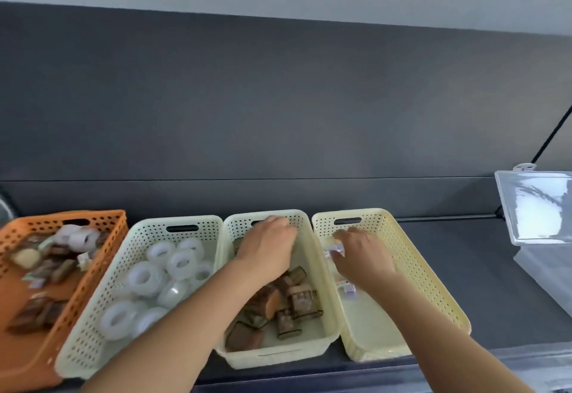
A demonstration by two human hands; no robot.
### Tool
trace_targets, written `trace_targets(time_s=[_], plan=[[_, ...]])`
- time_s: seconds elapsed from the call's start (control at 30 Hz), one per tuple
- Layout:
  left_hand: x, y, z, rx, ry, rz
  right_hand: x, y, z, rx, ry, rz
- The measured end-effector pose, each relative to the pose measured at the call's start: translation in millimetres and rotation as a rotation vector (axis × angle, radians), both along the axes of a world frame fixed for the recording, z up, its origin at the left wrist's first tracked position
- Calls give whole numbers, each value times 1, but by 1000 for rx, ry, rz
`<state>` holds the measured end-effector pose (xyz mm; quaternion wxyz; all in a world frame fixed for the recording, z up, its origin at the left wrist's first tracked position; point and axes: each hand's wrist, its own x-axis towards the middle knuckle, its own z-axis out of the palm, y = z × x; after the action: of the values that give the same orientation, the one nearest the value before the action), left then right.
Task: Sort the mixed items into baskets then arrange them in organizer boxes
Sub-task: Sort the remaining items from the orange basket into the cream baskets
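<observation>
Fingers (280,222) of our left hand (266,247) curl down above the wood pieces (288,303); right hand (362,253) covers small packets (335,250); grip unclear on both. Still sorting: orange basket (18,358) holds mixed items, organizer box (532,210) untouched.

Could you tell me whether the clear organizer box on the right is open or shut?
Open: the clear organizer box has its transparent lid raised upright.

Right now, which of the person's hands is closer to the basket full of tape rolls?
Left. The left hand reaches into the basket of brown wooden pieces, directly beside the tape roll basket. The right hand is one basket farther right, in the pale yellow basket.
</observation>
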<state>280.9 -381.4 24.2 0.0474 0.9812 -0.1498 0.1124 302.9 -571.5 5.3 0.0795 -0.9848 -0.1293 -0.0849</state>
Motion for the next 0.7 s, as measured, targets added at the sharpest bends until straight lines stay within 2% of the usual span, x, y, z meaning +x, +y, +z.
trace_targets(time_s=[0.23,0.57,0.7], plan=[[-34,98,15,65,-40,254,-5,100,22,99,-59,250],[-108,257,15,60,59,485,-50,269,23,121,34,598],[-126,308,2,73,160,553,-68,326,21,78,27,700]])
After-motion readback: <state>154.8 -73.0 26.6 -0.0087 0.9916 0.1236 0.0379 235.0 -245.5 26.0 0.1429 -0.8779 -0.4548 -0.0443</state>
